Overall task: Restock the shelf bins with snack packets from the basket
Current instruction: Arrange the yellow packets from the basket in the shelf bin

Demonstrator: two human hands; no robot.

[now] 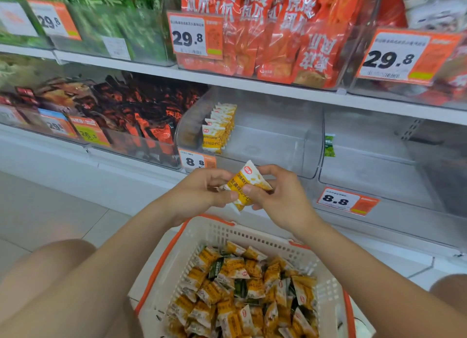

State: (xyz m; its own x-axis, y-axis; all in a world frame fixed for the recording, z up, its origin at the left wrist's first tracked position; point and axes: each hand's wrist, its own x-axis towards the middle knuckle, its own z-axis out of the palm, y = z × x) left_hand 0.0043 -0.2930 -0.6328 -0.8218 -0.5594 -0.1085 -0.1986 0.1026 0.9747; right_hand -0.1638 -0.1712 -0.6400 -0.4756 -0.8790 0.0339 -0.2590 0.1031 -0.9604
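A yellow and white snack packet (pixel 249 182) is held up in front of the lower shelf, above the basket. My left hand (pixel 202 191) pinches its left side and my right hand (pixel 280 193) grips its right side. Below them, a white basket with orange handles (pixel 192 239) holds several yellow packets (pixel 242 289) and a few green ones. Behind my hands, a clear shelf bin (pixel 298 145) has a short upright row of the same yellow packets (pixel 218 128) at its left end.
To the right, another clear bin (pixel 374 171) holds a single green packet (pixel 329 145) at its left wall. Left bins carry dark red and black packets (pixel 131 110). The upper shelf has orange packets (pixel 273 32) and green ones. Price tags hang on the bin fronts.
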